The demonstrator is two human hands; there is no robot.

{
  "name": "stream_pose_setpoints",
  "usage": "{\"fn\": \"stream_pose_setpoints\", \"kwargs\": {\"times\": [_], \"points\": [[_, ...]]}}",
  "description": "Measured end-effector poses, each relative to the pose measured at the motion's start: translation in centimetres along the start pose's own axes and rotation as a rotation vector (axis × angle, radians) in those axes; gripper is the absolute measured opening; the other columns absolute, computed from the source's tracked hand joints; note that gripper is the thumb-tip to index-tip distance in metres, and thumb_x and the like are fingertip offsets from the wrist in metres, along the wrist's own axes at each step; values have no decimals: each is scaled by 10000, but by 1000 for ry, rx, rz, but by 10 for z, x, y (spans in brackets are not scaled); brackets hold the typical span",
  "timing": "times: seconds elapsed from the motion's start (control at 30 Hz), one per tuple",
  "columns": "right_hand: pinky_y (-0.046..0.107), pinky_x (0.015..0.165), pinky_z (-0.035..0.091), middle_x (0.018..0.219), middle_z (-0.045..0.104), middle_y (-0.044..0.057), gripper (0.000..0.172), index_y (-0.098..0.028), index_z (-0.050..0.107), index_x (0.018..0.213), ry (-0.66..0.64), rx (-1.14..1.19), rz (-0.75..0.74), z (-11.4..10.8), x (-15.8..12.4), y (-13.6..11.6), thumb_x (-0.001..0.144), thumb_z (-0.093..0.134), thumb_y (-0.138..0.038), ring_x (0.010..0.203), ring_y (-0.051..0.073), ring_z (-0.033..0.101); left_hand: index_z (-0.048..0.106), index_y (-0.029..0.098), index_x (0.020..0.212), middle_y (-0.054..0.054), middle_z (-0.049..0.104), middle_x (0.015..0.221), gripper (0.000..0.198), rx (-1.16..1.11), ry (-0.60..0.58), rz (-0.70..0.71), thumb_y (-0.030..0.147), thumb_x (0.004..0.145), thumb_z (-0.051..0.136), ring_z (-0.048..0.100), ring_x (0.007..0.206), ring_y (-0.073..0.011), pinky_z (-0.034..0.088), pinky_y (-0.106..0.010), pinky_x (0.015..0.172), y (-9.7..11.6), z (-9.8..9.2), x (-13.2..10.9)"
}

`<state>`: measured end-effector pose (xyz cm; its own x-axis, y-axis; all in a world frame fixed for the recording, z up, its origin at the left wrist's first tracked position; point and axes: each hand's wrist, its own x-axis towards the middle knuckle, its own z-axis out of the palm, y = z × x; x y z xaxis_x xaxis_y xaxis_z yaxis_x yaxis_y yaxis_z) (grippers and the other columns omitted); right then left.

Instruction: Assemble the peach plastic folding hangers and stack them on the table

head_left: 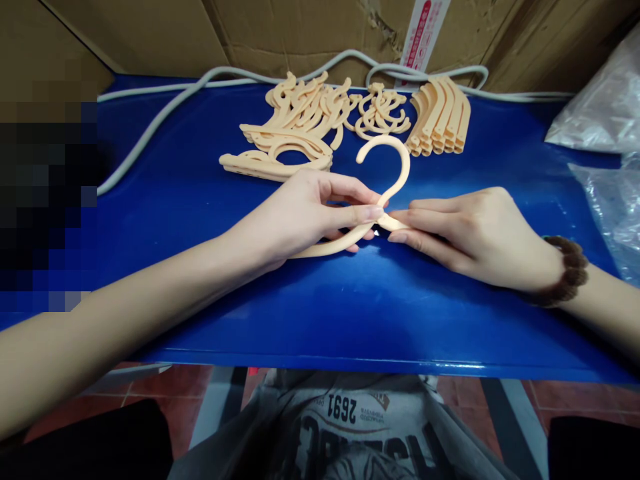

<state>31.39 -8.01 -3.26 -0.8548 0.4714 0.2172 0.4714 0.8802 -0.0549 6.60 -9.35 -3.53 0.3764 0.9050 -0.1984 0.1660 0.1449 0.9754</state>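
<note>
A cream plastic clothes hanger is held above the blue table, its hook curving up and open to the left. My left hand pinches it at the joint below the hook, thumb on top, while one arm of the hanger runs down to the left under that hand. My right hand grips the short piece that sticks out to the right of the joint between thumb and fingers. Most of that right piece is hidden by my fingers. Two folded hangers lie behind my left hand.
Across the back of the blue table lie a heap of curved hanger arms, a pile of loose hooks and a stack of straight arms. A white cable runs behind them, before cardboard boxes. Plastic bags are at right.
</note>
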Motion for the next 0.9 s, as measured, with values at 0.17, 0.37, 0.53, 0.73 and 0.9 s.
{"fn": "stream_pose_setpoints", "kwargs": {"times": [0.17, 0.37, 0.53, 0.73, 0.9], "points": [[277, 609, 405, 1021, 829, 74, 474, -178, 791, 1205, -1, 14, 6, 0, 0, -1, 1167, 392, -430, 778, 170, 738, 805, 190, 991, -14, 809, 855, 90, 68, -4, 18, 224, 916, 770, 761, 697, -137, 642, -208, 611, 0, -1, -1], [279, 593, 385, 1041, 837, 65, 454, -198, 786, 1253, 4, -15, 6, 1, 0, -1, 1166, 398, -419, 759, 163, 734, 789, 184, 971, -22, 811, 871, 86, 143, -30, 41, 255, 946, 746, 756, 696, -140, 645, -227, 627, 0, -2, 0], [284, 583, 354, 976, 826, 56, 433, -194, 789, 1217, 6, -4, -12, -1, 0, -1, 1160, 419, -412, 717, 159, 708, 725, 163, 967, -26, 788, 876, 100, 230, -23, 136, 230, 996, 657, 755, 716, -143, 605, -235, 633, 0, 4, -4], [305, 579, 340, 872, 796, 60, 464, -175, 791, 1109, 3, 9, -13, -2, 0, 1, 1155, 409, -434, 671, 173, 675, 718, 189, 1021, -15, 770, 899, 98, 689, 16, 367, 275, 999, 676, 681, 739, -151, 439, -269, 610, -2, 4, -11], [323, 630, 383, 916, 812, 62, 433, -189, 793, 1105, -4, -3, -14, -3, 0, 3, 1144, 436, -431, 702, 192, 692, 665, 168, 980, -50, 752, 959, 220, 1055, 31, 478, 334, 1086, 567, 678, 798, -188, 380, -296, 631, -3, 4, -13]]}}
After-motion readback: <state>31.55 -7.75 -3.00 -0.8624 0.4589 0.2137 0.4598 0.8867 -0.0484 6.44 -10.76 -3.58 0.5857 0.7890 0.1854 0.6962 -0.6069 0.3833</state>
